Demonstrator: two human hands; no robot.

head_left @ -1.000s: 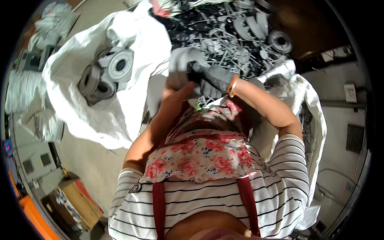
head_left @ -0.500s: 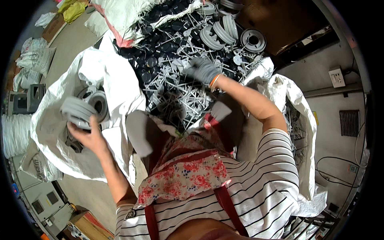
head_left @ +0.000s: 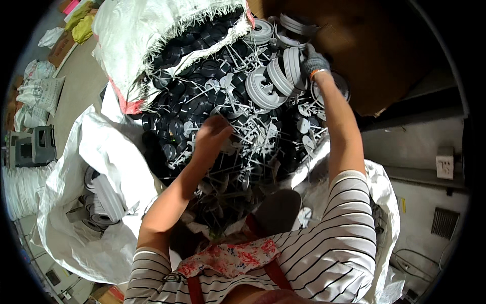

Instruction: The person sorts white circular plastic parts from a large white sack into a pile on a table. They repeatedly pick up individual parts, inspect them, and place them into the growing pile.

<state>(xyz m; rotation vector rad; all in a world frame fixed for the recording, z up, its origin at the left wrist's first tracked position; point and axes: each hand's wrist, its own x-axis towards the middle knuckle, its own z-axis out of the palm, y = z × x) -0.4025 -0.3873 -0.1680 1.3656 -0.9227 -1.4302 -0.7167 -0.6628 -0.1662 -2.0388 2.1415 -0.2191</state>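
My right hand (head_left: 315, 63), in a grey knit glove with an orange cuff, is up at the far right of the pile. Its fingers grip the edge of a grey ridged plastic wheel (head_left: 293, 68), the rightmost of several leaning together. My bare left hand (head_left: 211, 136) hovers over the heap of thin grey plastic stems (head_left: 253, 126) and round black caps (head_left: 174, 101). Its fingers are curled, and whatever they may hold is hidden. In the white sack on the left lie several more grey wheels (head_left: 109, 197).
A frayed white woven sack (head_left: 129, 45) spills black caps at the back. The open white sack (head_left: 55, 223) stands at my left, another (head_left: 387, 202) at my right. A brown board (head_left: 374, 55) is behind my right hand. A wall socket (head_left: 445, 164) is at far right.
My left hand has let go of a grey wheel over the left sack and moved right, over the heap. My right hand has gone from the stems to the upright wheels. The view has shifted.
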